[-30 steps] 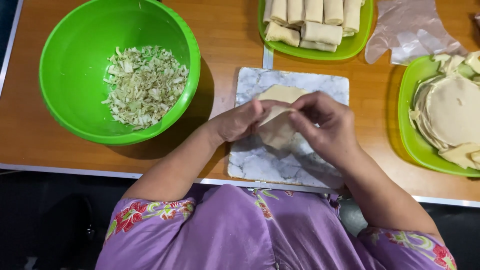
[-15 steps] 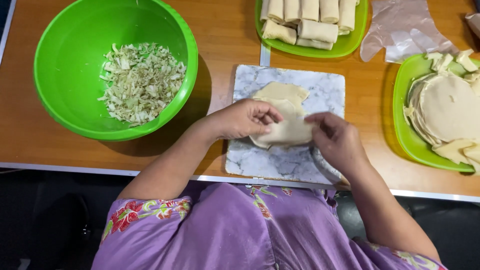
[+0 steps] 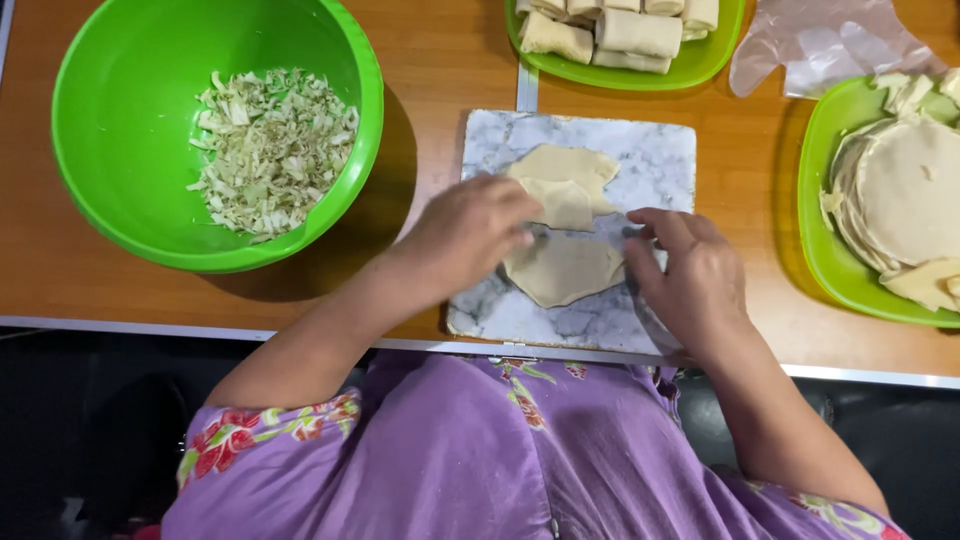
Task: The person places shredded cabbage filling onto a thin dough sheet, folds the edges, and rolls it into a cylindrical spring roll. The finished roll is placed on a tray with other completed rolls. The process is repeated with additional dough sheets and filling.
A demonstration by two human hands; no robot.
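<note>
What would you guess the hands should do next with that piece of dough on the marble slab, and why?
Probably fold the right side in. The left hand already presses a folded flap onto the dough wrapper lying on the marble slab, while the right hand rests at the wrapper's right edge, which looks unfolded. The finished rolls on the plate above are closed on all sides.

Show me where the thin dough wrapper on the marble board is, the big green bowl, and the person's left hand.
dough wrapper [image 3: 565,268], head view, on its bare lower part.
green bowl [image 3: 120,190], head view, on its bare inner wall.
left hand [image 3: 470,235], head view, on the back of the hand.
</note>
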